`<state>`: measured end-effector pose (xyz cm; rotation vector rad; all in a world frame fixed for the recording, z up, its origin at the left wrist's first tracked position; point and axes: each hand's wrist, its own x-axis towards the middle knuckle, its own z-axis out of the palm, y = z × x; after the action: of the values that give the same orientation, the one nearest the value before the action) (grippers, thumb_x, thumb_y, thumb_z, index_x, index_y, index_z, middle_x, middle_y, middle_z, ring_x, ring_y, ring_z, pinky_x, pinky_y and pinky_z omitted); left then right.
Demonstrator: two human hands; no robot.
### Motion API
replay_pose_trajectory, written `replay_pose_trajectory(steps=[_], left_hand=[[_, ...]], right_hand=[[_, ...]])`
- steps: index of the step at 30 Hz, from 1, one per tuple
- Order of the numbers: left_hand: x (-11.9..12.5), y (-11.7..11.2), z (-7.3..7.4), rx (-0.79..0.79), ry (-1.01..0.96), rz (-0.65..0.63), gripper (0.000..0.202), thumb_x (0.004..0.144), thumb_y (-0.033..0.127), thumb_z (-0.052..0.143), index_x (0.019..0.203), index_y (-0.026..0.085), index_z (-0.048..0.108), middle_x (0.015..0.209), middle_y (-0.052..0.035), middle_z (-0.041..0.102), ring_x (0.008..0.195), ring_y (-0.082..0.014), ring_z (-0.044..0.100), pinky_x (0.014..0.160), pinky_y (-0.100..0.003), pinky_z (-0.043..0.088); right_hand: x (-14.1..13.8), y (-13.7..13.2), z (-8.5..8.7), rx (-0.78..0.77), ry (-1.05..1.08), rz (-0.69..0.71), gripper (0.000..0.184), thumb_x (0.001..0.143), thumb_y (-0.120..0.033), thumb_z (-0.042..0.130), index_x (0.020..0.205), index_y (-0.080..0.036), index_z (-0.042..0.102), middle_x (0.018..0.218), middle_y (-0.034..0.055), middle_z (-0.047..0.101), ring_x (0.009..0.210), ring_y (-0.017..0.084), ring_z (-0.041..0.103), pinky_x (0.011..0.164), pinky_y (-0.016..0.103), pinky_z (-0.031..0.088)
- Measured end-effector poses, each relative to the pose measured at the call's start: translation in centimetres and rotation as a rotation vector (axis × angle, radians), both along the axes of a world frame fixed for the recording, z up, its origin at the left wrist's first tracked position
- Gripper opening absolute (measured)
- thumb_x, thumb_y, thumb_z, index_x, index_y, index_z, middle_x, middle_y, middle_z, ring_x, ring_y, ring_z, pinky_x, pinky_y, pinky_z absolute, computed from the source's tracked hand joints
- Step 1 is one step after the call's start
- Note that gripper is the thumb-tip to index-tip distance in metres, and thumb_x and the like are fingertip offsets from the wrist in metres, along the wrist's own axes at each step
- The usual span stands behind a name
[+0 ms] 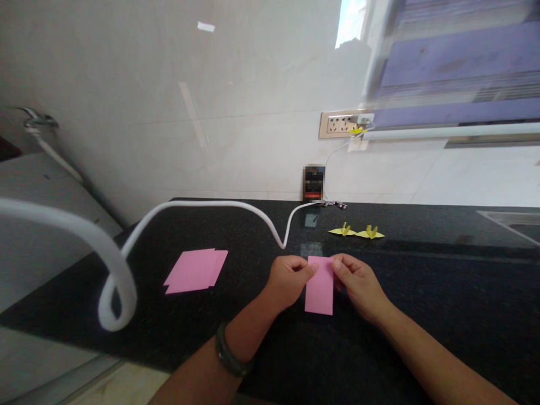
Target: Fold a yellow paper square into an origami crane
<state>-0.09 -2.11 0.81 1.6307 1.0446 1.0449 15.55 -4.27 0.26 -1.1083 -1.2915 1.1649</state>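
A pink paper [319, 292], a narrow upright rectangle that looks folded, is held between my two hands over the dark counter. My left hand [289, 279] pinches its upper left edge, thumb on the front. At the upper right corner, my right hand [358, 284] grips the paper between thumb and fingers. Off to the left lie pink paper sheets [196, 271], loosely stacked. Beyond my right hand, two yellow paper cranes [356, 231] rest on the counter side by side.
A thick white cable [219, 203] loops across the black counter [253, 242] and close in front at left. A phone [314, 183] leans on the wall, below a socket [337, 125] with a plugged-in charger. A sink edge [506, 225] shows at right, a tap [40, 120] at far left.
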Motion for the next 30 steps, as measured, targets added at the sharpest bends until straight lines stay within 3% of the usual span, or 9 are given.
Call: replay_pose_trajectory(steps=[4,8,16,23,30], left_hand=[[0.1,0.0,-0.3,0.010,0.002,-0.007,0.030,0.069,0.036,0.053,0.053,0.011,0.053,0.051,0.0016,0.045,0.050,-0.0074,0.038,0.045,-0.019,0.028],[0.1,-0.1,-0.2,-0.010,-0.016,-0.007,0.029,0.069,0.036,0.053,0.055,0.011,0.055,0.052,0.0010,0.047,0.050,-0.0077,0.039,0.046,-0.019,0.029],[0.1,-0.3,0.3,0.027,0.029,0.067,0.029,0.069,0.037,0.052,0.056,0.012,0.059,0.052,0.0006,0.050,0.048,-0.0082,0.041,0.044,-0.020,0.029],[0.1,-0.3,0.2,0.046,0.056,0.113,0.029,0.069,0.038,0.052,0.057,0.012,0.059,0.051,0.0008,0.050,0.047,-0.0082,0.040,0.043,-0.020,0.029],[0.2,-0.3,0.2,0.049,0.091,0.072,0.032,0.070,0.039,0.051,0.054,0.012,0.056,0.049,0.0021,0.045,0.046,-0.0071,0.036,0.042,-0.019,0.025]], right_hand=[[-1.1,-0.4,-0.2,-0.105,0.139,0.097,0.021,0.069,-0.035,0.060,0.076,-0.016,0.056,0.065,-0.0004,0.056,0.055,0.010,0.049,0.051,0.023,0.038],[-1.4,-0.4,-0.3,-0.110,0.179,0.065,0.022,0.070,-0.035,0.059,0.080,-0.016,0.059,0.067,0.0008,0.059,0.055,0.011,0.050,0.053,0.024,0.039],[-1.1,-0.3,-0.4,-0.017,0.029,0.006,0.026,0.077,-0.036,0.049,0.064,-0.014,0.055,0.052,-0.0031,0.047,0.046,0.007,0.038,0.044,0.020,0.032],[-1.1,-0.2,-0.8,0.014,-0.157,-0.097,0.033,0.079,-0.041,0.044,0.059,-0.015,0.050,0.051,-0.0025,0.044,0.046,0.009,0.038,0.042,0.020,0.030],[-1.1,0.1,-0.5,0.019,-0.065,-0.131,0.026,0.075,-0.041,0.050,0.065,-0.017,0.050,0.054,-0.0040,0.045,0.048,0.009,0.040,0.044,0.020,0.032]])
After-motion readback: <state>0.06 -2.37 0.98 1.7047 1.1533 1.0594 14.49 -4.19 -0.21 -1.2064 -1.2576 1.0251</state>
